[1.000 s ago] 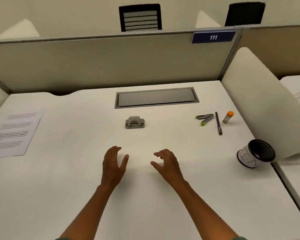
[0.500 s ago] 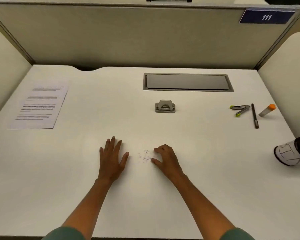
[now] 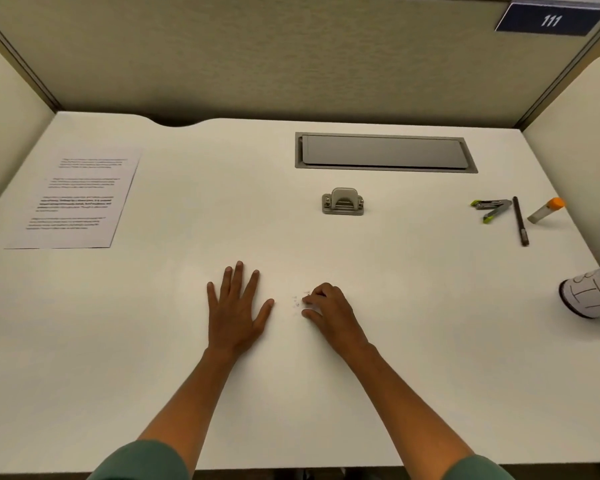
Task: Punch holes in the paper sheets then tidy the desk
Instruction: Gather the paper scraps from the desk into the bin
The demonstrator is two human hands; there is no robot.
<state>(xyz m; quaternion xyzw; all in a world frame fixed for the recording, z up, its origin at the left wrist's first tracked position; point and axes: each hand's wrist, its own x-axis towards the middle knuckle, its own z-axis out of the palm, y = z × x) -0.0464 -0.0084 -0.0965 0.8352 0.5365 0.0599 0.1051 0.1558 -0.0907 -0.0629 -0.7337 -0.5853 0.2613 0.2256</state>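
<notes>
Two hands at lower centre on the white surface (image 3: 395, 341): left hand (image 3: 234, 310) flat, fingers spread; right hand (image 3: 329, 315), fingers curled beside tiny paper scraps (image 3: 296, 301).

Landmark: grey cable hatch (image 3: 385, 152), flush in the desktop. Right of it and nearer the front: green-tipped stapler (image 3: 490, 208), black pen (image 3: 520, 221) just beside, orange-capped glue stick (image 3: 546, 209). Further right and forward: cup (image 3: 591, 295) on its side. Behind, upper right: "111" plate (image 3: 549, 19).
</notes>
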